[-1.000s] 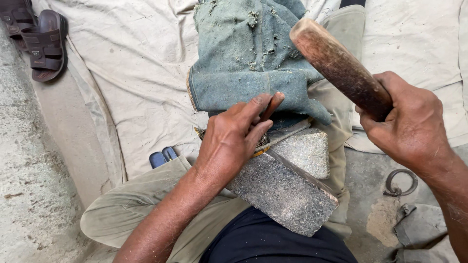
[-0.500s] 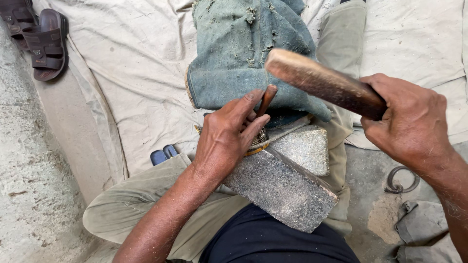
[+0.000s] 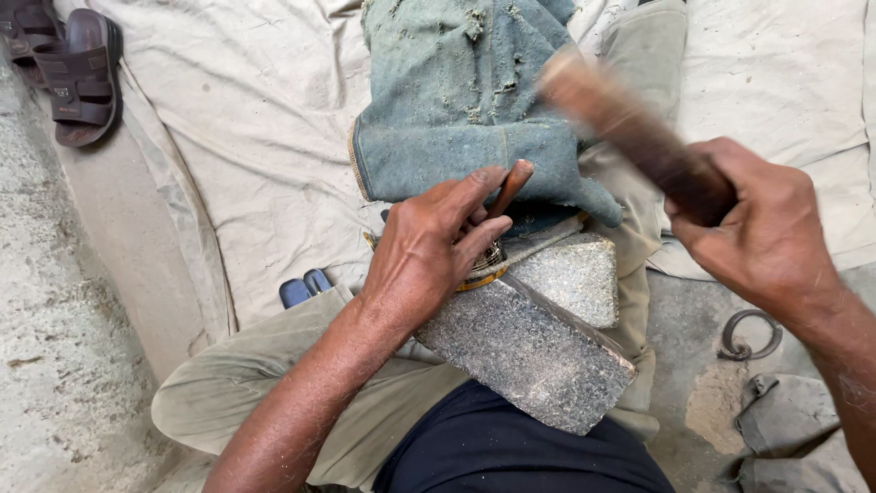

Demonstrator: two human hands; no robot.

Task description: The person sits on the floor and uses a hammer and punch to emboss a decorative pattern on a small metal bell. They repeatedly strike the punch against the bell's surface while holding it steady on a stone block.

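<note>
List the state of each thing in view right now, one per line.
Left hand: pressed on a thin brown-handled tool, steadying it.
Right hand: closed around a wooden mallet.
Wooden mallet: raised, tilted, motion-blurred.
Grey stone block: lying tilted across the lap.
Smaller stone piece: resting against the block.
Blue-green cloth: draped over the leg, dusty.
Brown sandals: off, lying on the ground.
Metal ring: flat on the ground.

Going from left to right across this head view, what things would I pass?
Brown sandals → blue handles → left hand holding a thin tool → grey stone block → right hand gripping a wooden mallet.
</note>
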